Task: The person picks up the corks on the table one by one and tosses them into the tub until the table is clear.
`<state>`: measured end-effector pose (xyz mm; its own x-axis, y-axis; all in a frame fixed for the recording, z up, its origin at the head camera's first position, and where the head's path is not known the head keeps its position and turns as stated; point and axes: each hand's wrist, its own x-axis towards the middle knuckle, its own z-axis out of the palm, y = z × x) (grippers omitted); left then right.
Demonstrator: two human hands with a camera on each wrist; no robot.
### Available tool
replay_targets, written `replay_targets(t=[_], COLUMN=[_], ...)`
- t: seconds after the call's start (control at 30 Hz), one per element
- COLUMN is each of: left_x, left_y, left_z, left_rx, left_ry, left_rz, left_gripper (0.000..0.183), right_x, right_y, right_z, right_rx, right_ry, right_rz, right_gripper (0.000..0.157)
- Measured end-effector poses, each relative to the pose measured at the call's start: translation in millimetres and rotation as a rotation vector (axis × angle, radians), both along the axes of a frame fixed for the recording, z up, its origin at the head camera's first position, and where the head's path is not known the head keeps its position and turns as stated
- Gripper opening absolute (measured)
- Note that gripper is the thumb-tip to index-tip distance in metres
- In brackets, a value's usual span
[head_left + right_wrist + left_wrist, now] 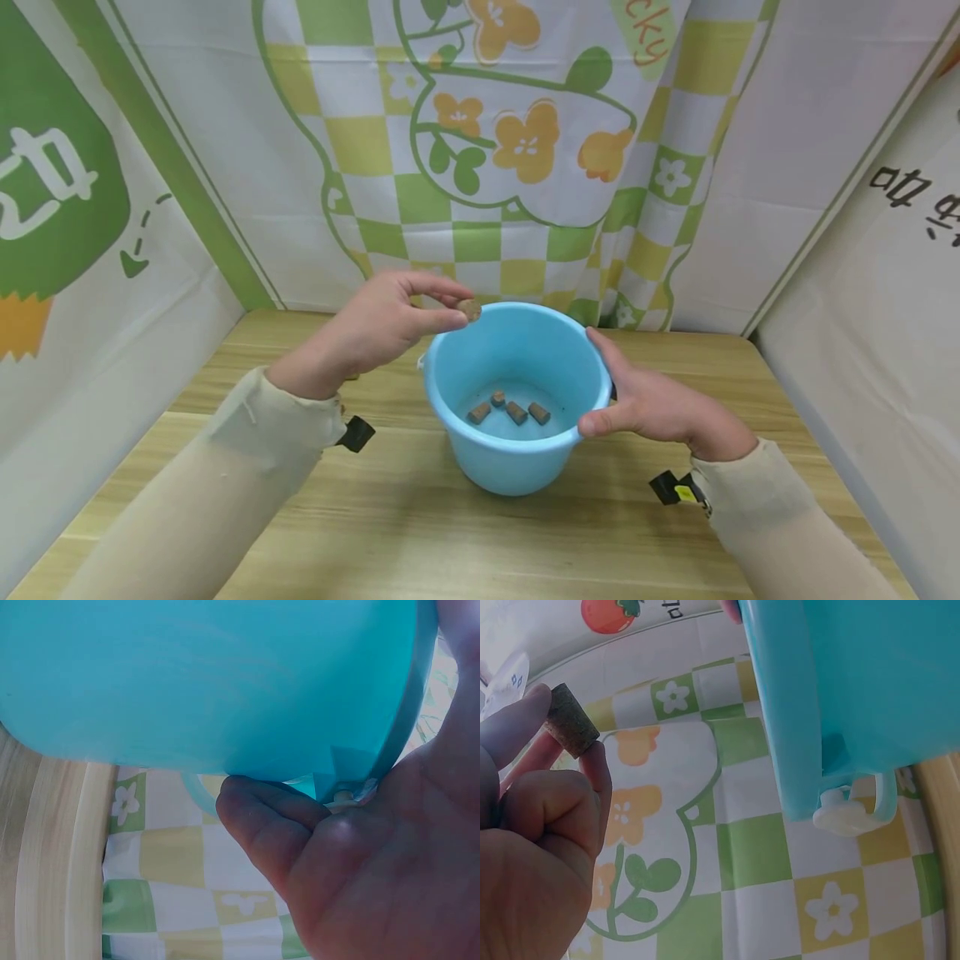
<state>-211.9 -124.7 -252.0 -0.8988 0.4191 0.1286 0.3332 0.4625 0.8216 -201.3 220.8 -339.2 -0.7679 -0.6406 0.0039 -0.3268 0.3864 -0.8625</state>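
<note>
My left hand (pixel 375 325) pinches a cork (pixel 469 310) between thumb and fingertips, up at the left rim of a light blue bucket (pixel 504 467). The left wrist view shows this cork (pixel 573 721) side-on, a short brown cylinder. Several more corks (pixel 516 412) lie on the bucket's floor. At the right side of the bucket, my right hand (pixel 652 404) grips the rim, its thumb along the edge. Seen from the right wrist, the fingers (pixel 262 825) curl against the outer wall beside the handle mount (pixel 346 796).
The bucket stands on a wooden table (pixel 360 517). A checked, flowered curtain (pixel 480 242) hangs close behind it, and printed white panels (pixel 180 350) rise on both sides. Beside the left cuff, a small brownish thing (pixel 352 377) shows partly on the table.
</note>
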Motion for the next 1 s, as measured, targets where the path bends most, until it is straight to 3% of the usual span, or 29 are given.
replay_targets(t=[1.0], left_x=[-1.0], left_y=[22.6], left_z=[-5.4], left_rx=[-0.066], left_ry=[-0.013], left_rz=[-0.018], left_gripper=[0.029], right_x=[1.5], right_y=[-0.9], right_z=[2.7], right_rx=[0.012], right_ry=[-0.009], right_rz=[-0.011], right_gripper=[0.124])
